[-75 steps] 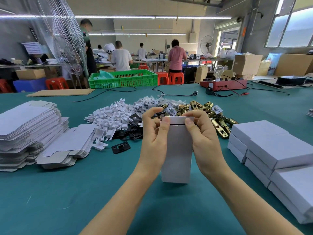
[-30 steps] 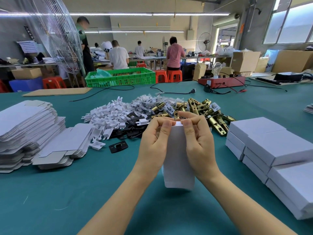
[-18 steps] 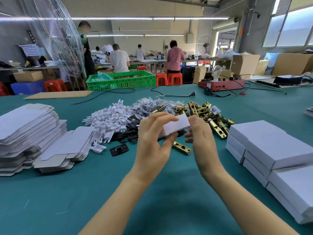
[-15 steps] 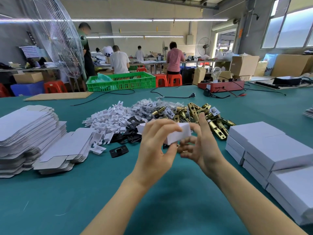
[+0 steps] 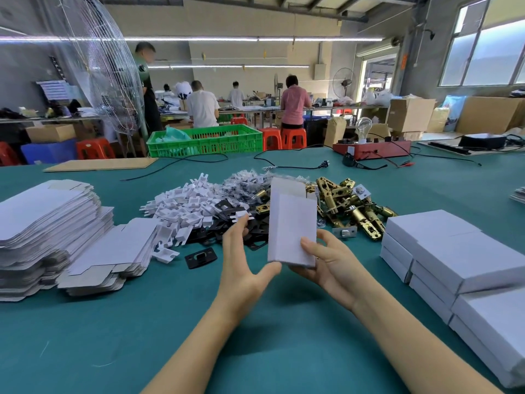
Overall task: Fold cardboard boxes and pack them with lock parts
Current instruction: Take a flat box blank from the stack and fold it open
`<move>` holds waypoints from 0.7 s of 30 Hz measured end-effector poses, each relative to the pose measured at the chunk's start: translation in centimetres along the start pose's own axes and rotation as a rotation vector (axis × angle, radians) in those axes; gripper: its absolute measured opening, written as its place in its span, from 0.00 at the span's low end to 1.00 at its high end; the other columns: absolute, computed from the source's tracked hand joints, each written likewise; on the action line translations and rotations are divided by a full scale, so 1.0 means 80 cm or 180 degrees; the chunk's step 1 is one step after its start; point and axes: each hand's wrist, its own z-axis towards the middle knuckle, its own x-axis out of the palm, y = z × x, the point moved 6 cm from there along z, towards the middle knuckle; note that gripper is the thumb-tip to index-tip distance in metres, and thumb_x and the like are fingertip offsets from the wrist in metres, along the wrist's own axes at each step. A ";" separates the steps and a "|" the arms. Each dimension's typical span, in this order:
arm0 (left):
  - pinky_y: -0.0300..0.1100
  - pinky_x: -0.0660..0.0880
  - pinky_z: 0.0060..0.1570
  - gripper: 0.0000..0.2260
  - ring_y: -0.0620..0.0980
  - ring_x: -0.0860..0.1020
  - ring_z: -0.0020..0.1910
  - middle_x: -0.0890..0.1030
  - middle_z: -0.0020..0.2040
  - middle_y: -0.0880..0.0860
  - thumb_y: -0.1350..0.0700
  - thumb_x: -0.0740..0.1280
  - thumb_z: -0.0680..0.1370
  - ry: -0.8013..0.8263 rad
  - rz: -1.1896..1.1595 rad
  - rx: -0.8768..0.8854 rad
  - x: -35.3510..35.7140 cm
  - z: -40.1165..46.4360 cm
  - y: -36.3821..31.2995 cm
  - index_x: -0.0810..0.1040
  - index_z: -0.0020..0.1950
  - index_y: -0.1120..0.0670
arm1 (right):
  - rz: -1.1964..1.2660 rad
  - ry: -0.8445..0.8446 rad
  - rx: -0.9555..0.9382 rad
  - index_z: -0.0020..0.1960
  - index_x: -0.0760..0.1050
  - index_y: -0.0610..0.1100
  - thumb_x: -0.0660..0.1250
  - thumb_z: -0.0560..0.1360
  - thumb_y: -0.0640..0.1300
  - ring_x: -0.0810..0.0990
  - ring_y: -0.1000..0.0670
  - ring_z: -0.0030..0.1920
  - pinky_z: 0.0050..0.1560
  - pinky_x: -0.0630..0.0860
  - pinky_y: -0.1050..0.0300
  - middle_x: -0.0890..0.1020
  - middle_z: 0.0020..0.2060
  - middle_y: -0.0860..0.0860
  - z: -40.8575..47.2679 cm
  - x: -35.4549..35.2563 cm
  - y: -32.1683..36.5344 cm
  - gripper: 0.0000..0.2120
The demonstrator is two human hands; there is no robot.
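The near strip of the green table lies bare under both forearms. Above it, the right hand holds the white box upright from below, thumb on its front; the left hand is spread beside the box's left edge, thumb near the bottom corner. Closed boxes stack at right, flat blanks at left. Farther lie white plastic pieces, black plates and brass latches. Beyond stand a green crate and workers. No writing is readable.
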 end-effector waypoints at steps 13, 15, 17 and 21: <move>0.43 0.81 0.43 0.14 0.51 0.84 0.45 0.86 0.48 0.55 0.56 0.78 0.63 0.0209 -0.1784 -0.1166 -0.007 0.012 0.043 0.85 0.48 0.52 | -0.2280 0.0949 -0.0721 0.63 0.65 0.46 0.66 0.77 0.37 0.80 0.52 0.56 0.56 0.76 0.61 0.79 0.57 0.47 -0.003 0.027 -0.026 0.17; 0.41 0.80 0.38 0.18 0.49 0.84 0.44 0.86 0.47 0.54 0.55 0.83 0.59 -0.0063 -0.1770 -0.1170 -0.016 0.013 0.044 0.85 0.46 0.51 | -0.2517 0.0339 -0.1043 0.58 0.71 0.48 0.71 0.74 0.38 0.80 0.50 0.51 0.51 0.76 0.65 0.80 0.50 0.49 0.001 0.015 -0.015 0.15; 0.40 0.80 0.36 0.20 0.48 0.84 0.42 0.86 0.46 0.52 0.52 0.80 0.59 -0.0427 -0.1803 -0.1232 -0.030 0.015 0.048 0.83 0.48 0.52 | -0.2845 -0.0620 -0.1320 0.55 0.74 0.49 0.72 0.73 0.41 0.78 0.52 0.48 0.46 0.73 0.68 0.79 0.48 0.50 0.003 -0.011 0.003 0.13; 0.39 0.80 0.35 0.22 0.47 0.84 0.43 0.86 0.45 0.49 0.49 0.79 0.59 -0.0574 -0.1760 -0.1225 -0.040 0.015 0.050 0.81 0.51 0.52 | -0.4398 -0.1366 -0.0776 0.67 0.71 0.47 0.68 0.75 0.56 0.69 0.48 0.59 0.57 0.67 0.57 0.72 0.57 0.49 0.012 -0.053 0.007 0.24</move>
